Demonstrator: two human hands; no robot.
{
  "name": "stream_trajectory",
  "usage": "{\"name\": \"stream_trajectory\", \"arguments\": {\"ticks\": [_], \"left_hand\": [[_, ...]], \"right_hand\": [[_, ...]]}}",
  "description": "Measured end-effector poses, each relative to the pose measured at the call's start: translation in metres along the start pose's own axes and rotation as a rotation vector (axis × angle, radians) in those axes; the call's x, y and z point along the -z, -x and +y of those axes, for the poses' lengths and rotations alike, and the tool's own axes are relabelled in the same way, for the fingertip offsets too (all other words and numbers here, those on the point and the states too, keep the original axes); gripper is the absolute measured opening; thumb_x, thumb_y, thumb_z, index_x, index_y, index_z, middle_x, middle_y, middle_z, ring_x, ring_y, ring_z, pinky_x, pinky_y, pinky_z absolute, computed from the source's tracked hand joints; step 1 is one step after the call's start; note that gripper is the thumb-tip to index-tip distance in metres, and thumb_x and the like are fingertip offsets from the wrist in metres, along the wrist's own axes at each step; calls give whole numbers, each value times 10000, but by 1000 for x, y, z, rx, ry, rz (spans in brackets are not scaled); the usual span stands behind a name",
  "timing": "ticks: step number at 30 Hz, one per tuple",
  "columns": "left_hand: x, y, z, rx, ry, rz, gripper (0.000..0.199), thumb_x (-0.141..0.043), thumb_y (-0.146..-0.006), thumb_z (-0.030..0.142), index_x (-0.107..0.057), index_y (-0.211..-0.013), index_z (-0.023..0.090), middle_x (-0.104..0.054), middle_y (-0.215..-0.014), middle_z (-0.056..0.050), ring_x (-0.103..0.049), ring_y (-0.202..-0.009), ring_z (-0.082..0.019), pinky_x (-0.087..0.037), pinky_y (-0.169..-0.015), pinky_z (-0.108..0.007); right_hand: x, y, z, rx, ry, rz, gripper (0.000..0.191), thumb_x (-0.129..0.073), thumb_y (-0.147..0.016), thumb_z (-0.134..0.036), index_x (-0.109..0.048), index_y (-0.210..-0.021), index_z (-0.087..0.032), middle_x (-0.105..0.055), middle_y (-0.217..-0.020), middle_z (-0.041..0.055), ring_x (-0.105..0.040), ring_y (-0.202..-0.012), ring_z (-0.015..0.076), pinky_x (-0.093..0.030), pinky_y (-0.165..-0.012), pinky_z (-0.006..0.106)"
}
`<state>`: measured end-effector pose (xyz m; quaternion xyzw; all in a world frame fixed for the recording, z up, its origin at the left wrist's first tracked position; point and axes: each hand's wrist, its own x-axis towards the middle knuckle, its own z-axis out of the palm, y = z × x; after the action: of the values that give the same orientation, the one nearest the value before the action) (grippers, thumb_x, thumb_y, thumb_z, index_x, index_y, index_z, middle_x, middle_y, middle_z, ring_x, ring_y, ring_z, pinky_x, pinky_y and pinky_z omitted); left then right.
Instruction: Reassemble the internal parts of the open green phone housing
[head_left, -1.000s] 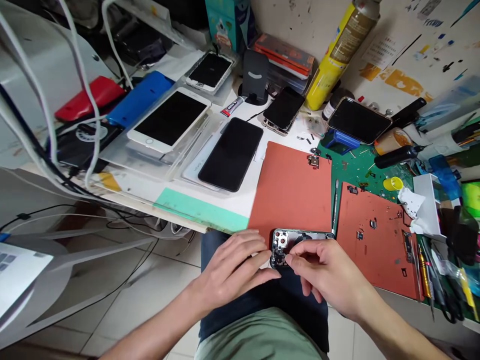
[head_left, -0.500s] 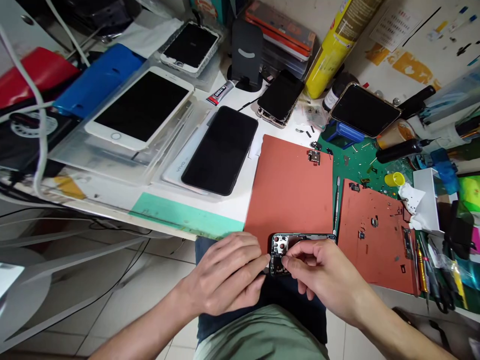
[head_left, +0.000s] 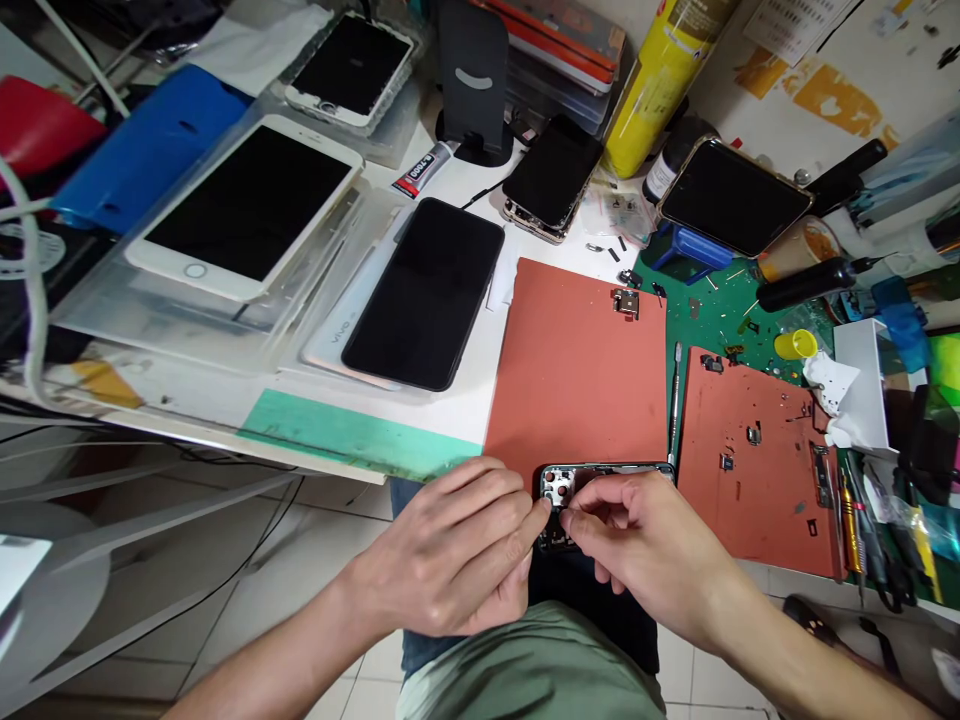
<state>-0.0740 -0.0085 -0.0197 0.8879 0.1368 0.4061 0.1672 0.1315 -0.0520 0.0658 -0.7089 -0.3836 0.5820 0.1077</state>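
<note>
An opened phone housing (head_left: pixel 609 468) lies at the front edge of the near red mat, its camera holes and inner parts facing up. My left hand (head_left: pixel 465 540) is closed at its left end, fingers pressed together, with the index fingertip against the housing beside the camera holes. My right hand (head_left: pixel 637 540) reaches over the housing from the right, thumb and index finger pinched together just above its inside. Whatever either hand's fingers hold is hidden or too small to name.
A red mat (head_left: pixel 577 370) lies ahead; another red mat (head_left: pixel 757 500) to the right carries small phone parts. Between them sits a metal pry tool (head_left: pixel 676 400). A black-screen phone (head_left: pixel 427 290), a white tablet (head_left: pixel 247 210) and a glue tube (head_left: pixel 425 170) are at left.
My left index fingertip has shifted slightly up and right, farther over the housing's camera corner. My right hand keeps its pinch almost in place. The view has shifted a little.
</note>
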Motion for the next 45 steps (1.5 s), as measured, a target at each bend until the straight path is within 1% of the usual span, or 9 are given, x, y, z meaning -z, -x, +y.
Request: {"name": "stream_trajectory", "arguments": {"ticks": [7,15,20,24,28,31,36,40,45], "left_hand": [[2,-3,0,-26,-52,-28,362,-588,-825,47,-763,-1136,109,-798,-888,-102,-753,-836,-271,-673,-720,-437],[1,-4,1,-44,-76,-22,298,-614,-791,17,-780,-1036,49,-794,-881,-122,-740,-857,-275,-667,-758,-429],[0,1,1,-57,-94,-32,358,-607,-758,8,-786,-1067,25,-807,-916,-129,-743,-908,-296,-674,-812,-448],[4,1,2,-63,-70,-5,378,-598,-766,13,-782,-1096,28,-803,-906,-130,-749,-900,-288,-675,-790,-434],[7,2,2,-33,-36,-25,350,-598,-796,21,-778,-1096,24,-787,-874,-131,-746,-858,-275,-663,-749,-428],[6,7,1,-36,-34,-39,339,-602,-779,11,-781,-1067,25,-798,-931,-145,-746,-932,-300,-660,-795,-459],[4,15,-1,-60,-30,-52,357,-595,-768,11,-786,-1069,16,-805,-994,-151,-729,-1000,-314,-656,-831,-466],[6,10,-1,-60,-43,-59,395,-593,-773,18,-783,-1119,4,-817,-994,-139,-744,-1001,-301,-662,-839,-447],[10,-2,0,-66,-86,-57,320,-602,-803,45,-804,-1051,43,-817,-903,-105,-767,-931,-277,-664,-802,-419]], "right_hand": [[0,-1,-2,22,15,10,239,-589,-825,-391,-671,-657,-242,-570,-536,-16,-527,-505,149,-405,-496,281],[0,-2,0,-5,50,-5,269,-550,-817,-448,-652,-669,-248,-560,-556,-14,-535,-511,154,-415,-518,293],[-1,-2,0,19,64,12,282,-529,-831,-447,-615,-647,-251,-549,-559,-14,-536,-519,158,-410,-530,300],[-3,0,-1,19,47,17,272,-530,-841,-413,-605,-638,-249,-560,-578,-14,-533,-533,156,-413,-548,302],[-4,1,-3,-66,41,-2,246,-579,-864,-363,-631,-655,-242,-559,-573,-27,-536,-548,151,-397,-558,296],[-4,1,-4,-105,38,-8,236,-607,-886,-333,-655,-676,-236,-550,-549,-39,-529,-540,146,-384,-556,291],[-4,0,-3,-58,23,19,223,-612,-885,-299,-669,-680,-232,-540,-542,-51,-515,-524,132,-400,-565,280],[-3,0,-6,-74,35,4,227,-603,-880,-276,-644,-663,-230,-532,-560,-48,-537,-538,135,-416,-574,278],[-2,-1,-7,-45,45,4,208,-584,-869,-280,-661,-683,-225,-550,-572,-42,-548,-538,141,-429,-575,282]]}}
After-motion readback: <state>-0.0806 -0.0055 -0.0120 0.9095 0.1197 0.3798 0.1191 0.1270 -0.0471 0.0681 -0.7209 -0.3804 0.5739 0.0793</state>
